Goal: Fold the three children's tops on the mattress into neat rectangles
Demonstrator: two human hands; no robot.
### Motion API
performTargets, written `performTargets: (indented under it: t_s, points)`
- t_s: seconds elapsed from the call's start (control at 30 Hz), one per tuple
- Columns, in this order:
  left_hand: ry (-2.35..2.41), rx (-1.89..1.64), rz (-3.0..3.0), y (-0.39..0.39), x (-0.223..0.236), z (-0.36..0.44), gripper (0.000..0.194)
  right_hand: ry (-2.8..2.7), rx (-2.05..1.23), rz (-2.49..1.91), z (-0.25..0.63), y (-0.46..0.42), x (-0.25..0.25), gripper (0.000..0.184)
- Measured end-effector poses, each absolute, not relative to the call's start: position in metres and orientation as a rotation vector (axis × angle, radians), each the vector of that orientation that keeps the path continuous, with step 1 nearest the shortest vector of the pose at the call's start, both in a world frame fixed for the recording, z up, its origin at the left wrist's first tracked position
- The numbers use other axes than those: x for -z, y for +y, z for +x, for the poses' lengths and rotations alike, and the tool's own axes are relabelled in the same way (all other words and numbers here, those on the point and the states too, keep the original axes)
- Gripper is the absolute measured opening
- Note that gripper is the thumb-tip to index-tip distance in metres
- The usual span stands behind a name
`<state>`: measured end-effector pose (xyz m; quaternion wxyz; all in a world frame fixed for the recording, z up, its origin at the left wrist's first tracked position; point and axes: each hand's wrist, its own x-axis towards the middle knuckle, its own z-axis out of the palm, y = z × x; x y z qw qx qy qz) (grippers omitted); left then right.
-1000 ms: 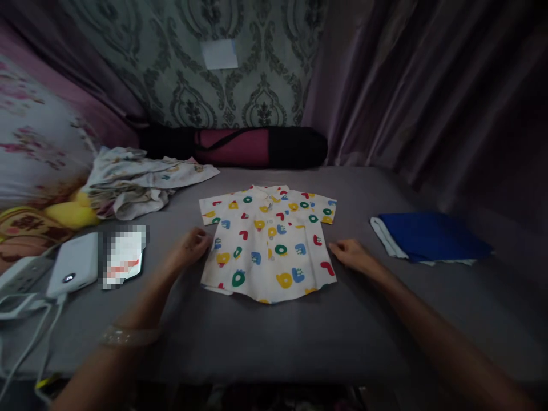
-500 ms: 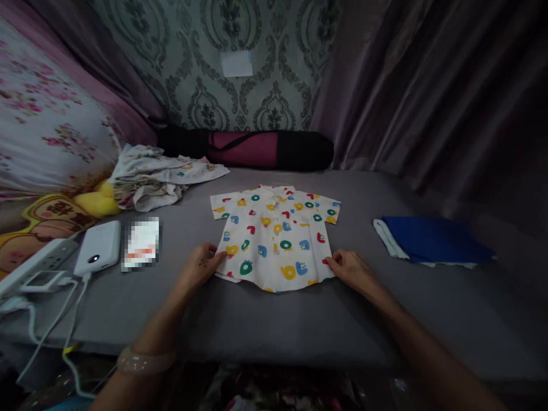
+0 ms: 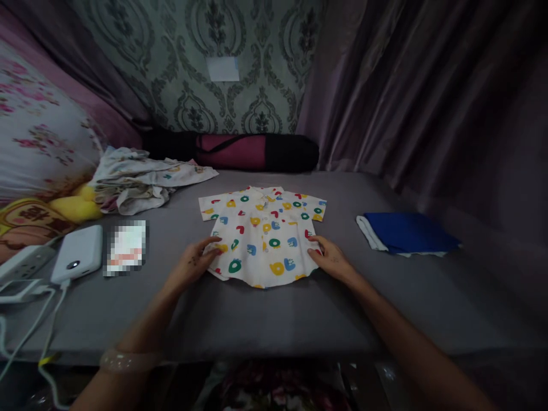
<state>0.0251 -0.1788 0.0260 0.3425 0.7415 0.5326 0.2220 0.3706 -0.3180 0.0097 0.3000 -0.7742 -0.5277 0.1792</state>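
A small short-sleeved shirt, white with a colourful letter-like print, lies spread flat with its collar at the far end. Along its left side rests my left hand, thumb and forefinger slightly apart on the fabric edge. My right hand touches the opposite side edge, thumb and forefinger likewise apart with a gap between them. The rounded hem faces me, and both hands are a little above it.
A folded blue cloth with pale layers lies to the right. At left are crumpled clothes, a white power bank with a cable, a power strip and a yellow plush item. A black-and-maroon long bag lies along the wall.
Both hands have shifted from the lower corners a little up the shirt's sides, and their fingers have parted. The view has turned slightly right; the shirt still lies flat.
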Motion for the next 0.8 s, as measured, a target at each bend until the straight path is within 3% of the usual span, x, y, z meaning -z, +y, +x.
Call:
performTargets:
  t_s: [0.33, 0.43, 0.53, 0.67, 0.8]
  points:
    - [1.336, -0.380, 1.872, -0.166, -0.016, -0.004, 0.073, -1.651, -0.620, -2.046, 0.394, -0.335, -0.011, 0.040]
    - [1.321, -0.301, 1.954, -0.161, -0.013, -0.011, 0.067, -1.713, -0.695, -2.103, 0.393, -0.338, -0.027, 0.037]
    - [1.367, -0.215, 2.113, -0.156, -0.018, -0.014, 0.049, -1.819, -0.795, -2.205, 0.392, -0.338, -0.050, 0.030]
    - [1.514, -0.198, 2.395, -0.161, -0.030, 0.016, 0.036, -1.890, -0.494, -2.492, 0.373, -0.321, -0.066, 0.024]
    - [1.028, -0.326, 2.635, -0.172, -0.022, 0.075, 0.039, -2.097, -0.196, -2.123, 0.332, -0.292, -0.045, 0.042]
